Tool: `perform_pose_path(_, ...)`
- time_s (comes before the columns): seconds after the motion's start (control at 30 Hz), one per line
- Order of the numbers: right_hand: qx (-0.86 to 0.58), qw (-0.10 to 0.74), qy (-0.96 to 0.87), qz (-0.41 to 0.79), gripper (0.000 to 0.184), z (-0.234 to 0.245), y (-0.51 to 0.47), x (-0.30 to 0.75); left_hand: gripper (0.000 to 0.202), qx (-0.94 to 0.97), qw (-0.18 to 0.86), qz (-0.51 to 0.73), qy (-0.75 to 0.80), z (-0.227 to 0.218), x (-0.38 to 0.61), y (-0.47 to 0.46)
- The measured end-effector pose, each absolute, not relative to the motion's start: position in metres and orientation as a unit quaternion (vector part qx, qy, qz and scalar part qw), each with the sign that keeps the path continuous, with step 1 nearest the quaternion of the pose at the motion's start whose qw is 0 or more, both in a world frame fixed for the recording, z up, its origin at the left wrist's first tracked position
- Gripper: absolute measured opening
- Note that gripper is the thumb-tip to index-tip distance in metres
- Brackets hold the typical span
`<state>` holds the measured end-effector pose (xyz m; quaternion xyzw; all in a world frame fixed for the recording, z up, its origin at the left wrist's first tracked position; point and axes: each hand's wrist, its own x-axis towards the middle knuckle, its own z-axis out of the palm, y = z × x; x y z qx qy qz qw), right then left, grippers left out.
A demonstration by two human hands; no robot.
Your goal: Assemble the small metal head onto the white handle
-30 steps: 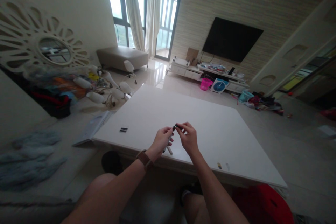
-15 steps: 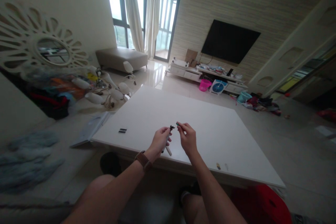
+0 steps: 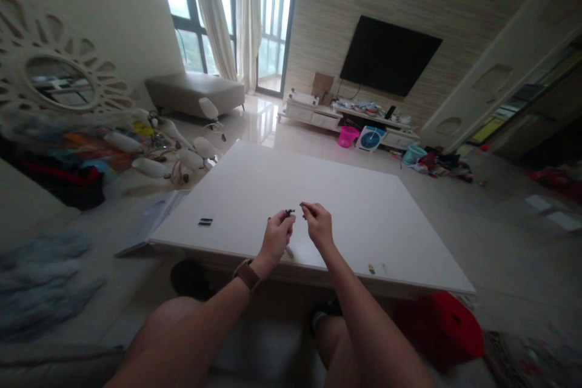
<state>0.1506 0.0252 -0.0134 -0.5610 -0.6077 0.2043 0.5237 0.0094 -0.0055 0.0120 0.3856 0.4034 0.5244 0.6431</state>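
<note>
Over the near edge of the white table [image 3: 254, 182], my left hand [image 3: 275, 237] is closed on a small black piece [image 3: 289, 212] whose exact kind is too small to make out. A brown watch strap [image 3: 248, 274] is round that wrist. Close by on the right, my right hand [image 3: 318, 224] pinches a tiny dark greenish piece [image 3: 302, 204] at its fingertips, a short gap from the black one. Under my left hand, a light stick-like thing [image 3: 290, 251] shows in part. Two black strips [image 3: 205, 222] lie at the table's left.
A small yellow and dark item [image 3: 371, 268] and a thin pale item [image 3: 384, 268] lie near the front edge. A red stool-like object [image 3: 448, 330] stands below at the right. Lamp parts [image 3: 182, 157] lie on the floor at the left.
The camera view has shifted, so the room sits differently in the picture. My left hand has turned, with its back more in view; both hands keep their small pieces close together.
</note>
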Motion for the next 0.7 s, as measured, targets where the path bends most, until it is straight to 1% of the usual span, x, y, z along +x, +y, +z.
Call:
perform_pose_path(0.07,-0.589,0.508,-0.593,0.208,0.022,-0.020,0.030,0.153,0.037,0.438,0.679,0.459,0.369,0.020,0.013,-0.022)
perform_pose_path(0.1,-0.602,0.498,-0.588,0.210,0.022,-0.023,0.032,0.154,0.043,0.461,0.720,0.394,0.337,0.024,0.015,-0.032)
perform_pose_path(0.13,-0.611,0.489,-0.585,0.211,0.021,-0.026,0.034,0.154,0.045,0.476,0.774,0.301,0.291,0.029,0.018,-0.043)
perform_pose_path(0.17,-0.618,0.481,-0.585,0.212,0.021,-0.029,0.035,0.153,0.045,0.485,0.821,0.194,0.231,0.033,0.020,-0.054)
perform_pose_path(0.2,-0.622,0.473,-0.586,0.213,0.020,-0.032,0.037,0.152,0.042,0.491,0.846,0.105,0.180,0.036,0.023,-0.065)
perform_pose_path(0.23,-0.625,0.465,-0.589,0.214,0.019,-0.034,0.038,0.151,0.039,0.486,0.860,0.056,0.147,0.039,0.026,-0.074)
perform_pose_path(0.3,-0.629,0.448,-0.598,0.215,0.017,-0.038,0.040,0.148,0.037,0.464,0.878,0.007,0.117,0.039,0.031,-0.083)
perform_pose_path(0.37,-0.632,0.430,-0.607,0.215,0.017,-0.042,0.042,0.144,0.043,0.441,0.885,0.031,0.143,0.034,0.036,-0.077)
perform_pose_path(0.4,-0.635,0.420,-0.612,0.214,0.017,-0.044,0.044,0.143,0.046,0.429,0.883,0.072,0.177,0.031,0.037,-0.069)
perform_pose_path(0.5,-0.648,0.382,-0.621,0.218,0.016,-0.050,0.048,0.143,0.044,0.415,0.818,0.267,0.296,0.024,0.036,-0.040)
perform_pose_path(0.53,-0.652,0.372,-0.623,0.221,0.015,-0.052,0.049,0.144,0.041,0.426,0.789,0.301,0.323,0.024,0.035,-0.034)
perform_pose_path(0.63,-0.655,0.353,-0.631,0.221,0.014,-0.057,0.049,0.146,0.030,0.545,0.723,0.291,0.308,0.032,0.032,-0.045)
perform_pose_path(0.7,-0.656,0.345,-0.636,0.216,0.014,-0.059,0.048,0.147,0.023,0.667,0.656,0.263,0.238,0.038,0.034,-0.076)
